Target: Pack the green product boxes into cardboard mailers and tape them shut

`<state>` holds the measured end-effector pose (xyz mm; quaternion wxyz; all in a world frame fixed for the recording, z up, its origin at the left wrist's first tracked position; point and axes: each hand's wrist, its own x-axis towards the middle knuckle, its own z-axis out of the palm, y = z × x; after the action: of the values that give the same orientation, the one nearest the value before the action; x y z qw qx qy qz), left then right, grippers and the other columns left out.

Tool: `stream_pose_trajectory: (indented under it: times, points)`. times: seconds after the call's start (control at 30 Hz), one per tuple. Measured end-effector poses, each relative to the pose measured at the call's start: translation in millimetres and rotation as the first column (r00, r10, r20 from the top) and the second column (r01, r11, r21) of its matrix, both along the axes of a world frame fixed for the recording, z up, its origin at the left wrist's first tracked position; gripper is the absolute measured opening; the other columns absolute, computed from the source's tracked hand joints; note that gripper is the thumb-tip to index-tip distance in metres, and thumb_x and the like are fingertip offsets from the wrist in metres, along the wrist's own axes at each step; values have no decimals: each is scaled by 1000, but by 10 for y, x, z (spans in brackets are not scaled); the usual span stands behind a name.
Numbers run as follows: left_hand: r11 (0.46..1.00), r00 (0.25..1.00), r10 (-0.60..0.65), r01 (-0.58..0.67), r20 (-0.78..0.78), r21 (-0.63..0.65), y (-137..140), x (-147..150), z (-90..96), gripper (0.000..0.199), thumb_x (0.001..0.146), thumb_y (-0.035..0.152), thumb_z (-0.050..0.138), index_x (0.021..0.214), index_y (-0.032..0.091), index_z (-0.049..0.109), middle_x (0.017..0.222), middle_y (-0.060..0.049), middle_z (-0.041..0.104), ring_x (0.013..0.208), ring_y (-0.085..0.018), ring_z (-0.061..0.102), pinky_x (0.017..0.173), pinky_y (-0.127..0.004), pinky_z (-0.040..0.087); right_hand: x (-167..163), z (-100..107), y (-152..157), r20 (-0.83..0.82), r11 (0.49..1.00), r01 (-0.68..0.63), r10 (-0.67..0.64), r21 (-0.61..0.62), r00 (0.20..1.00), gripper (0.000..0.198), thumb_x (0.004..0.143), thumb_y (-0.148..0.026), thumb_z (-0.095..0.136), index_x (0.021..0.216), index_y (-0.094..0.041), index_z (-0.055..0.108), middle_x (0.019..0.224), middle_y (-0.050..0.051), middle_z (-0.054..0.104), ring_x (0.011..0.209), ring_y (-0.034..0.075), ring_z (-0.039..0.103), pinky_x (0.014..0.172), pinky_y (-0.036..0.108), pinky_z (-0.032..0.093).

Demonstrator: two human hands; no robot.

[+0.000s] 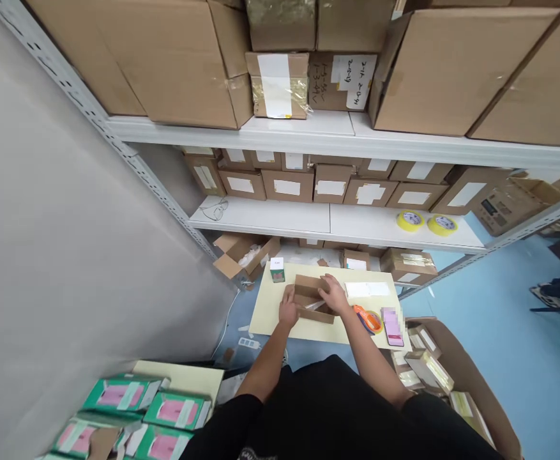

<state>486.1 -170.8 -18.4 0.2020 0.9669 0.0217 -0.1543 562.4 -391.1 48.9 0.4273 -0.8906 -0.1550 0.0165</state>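
Note:
A small open cardboard box (pixel 318 315) sits on the pale yellow table (pixel 266 308) in front of me. My left hand (pixel 288 308) grips its left side. On the opposite side my right hand (pixel 333 295) holds the wall, fingers bent over the edge. Inside the box lies something white (pixel 315 305), too small to make out. A small white and green box (pixel 277 269) stands to the left behind my left hand. White labels (pixel 366 289) lie right of my right hand, with an orange tape dispenser (pixel 366 318) and a phone (pixel 393 327) nearer me.
A white shelf (pixel 280 214) behind the table carries cardboard boxes and two yellow tape rolls (pixel 410 220). An open carton (pixel 246 255) is at the left. A large carton (pixel 471 364) with packed boxes stands at right; green and pink boxes (pixel 172 409) lie lower left.

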Motion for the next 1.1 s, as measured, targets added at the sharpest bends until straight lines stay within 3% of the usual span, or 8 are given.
stream_pose_trajectory:
  times: [0.13,0.23,0.4,0.53,0.63,0.73,0.93,1.1]
  points:
    - [996,999,-54,54,4,-69,171,119,-34,43,79,26,80,122,26,78,178,-2,12,161,-40,17,122,-54,35,152,-180,465,-47,999,4,-2,44,999,57,87,-31,66,143,-20,63,156,15,53,148,31,47,126,51,36]
    - [974,996,-66,77,59,-215,386,152,-21,59,76,34,85,132,24,72,174,-9,27,158,-39,24,123,-54,34,276,-356,735,-82,994,7,2,113,997,61,85,-33,68,145,-23,62,154,12,57,148,30,49,126,51,35]
    - [926,952,204,-113,228,-360,943,407,176,46,93,22,63,140,22,64,148,-12,59,140,-29,52,120,-42,41,559,-633,1263,-316,978,62,5,200,949,72,82,-32,66,153,-23,54,157,13,56,145,31,53,122,52,41]
    - [882,912,373,-291,171,-370,1409,826,392,77,88,25,73,158,21,42,158,-17,48,140,-34,53,114,-44,46,745,-742,1793,-440,969,91,20,229,898,81,79,-29,67,157,-23,48,162,12,49,148,32,50,123,52,39]
    - [886,941,320,-255,112,-388,1692,1103,474,107,74,21,86,165,20,28,170,-19,31,152,-34,40,118,-42,42,748,-796,2155,-388,970,-23,119,243,914,81,75,-26,72,153,-25,54,161,7,51,153,31,43,129,53,28]
    - [914,971,231,-196,58,-354,1876,1236,494,109,72,11,86,165,18,30,169,-19,33,153,-33,38,123,-42,35,651,-865,2403,-348,956,-127,218,265,912,85,69,-21,75,152,-27,56,161,4,51,155,31,39,131,52,23]
    - [980,989,138,-129,50,-152,1916,1257,616,61,80,10,76,139,19,64,148,-15,56,123,-28,65,106,-36,49,606,-899,2417,-390,925,-100,250,366,886,85,69,-17,70,152,-27,55,162,6,49,153,28,42,130,50,26]
    - [988,992,101,-92,75,-120,1839,1274,1001,55,67,21,87,119,25,72,128,-9,64,101,-25,70,90,-34,55,733,-705,2044,-405,912,-41,221,409,887,95,68,-20,70,158,-31,44,164,8,47,148,30,49,123,53,38]
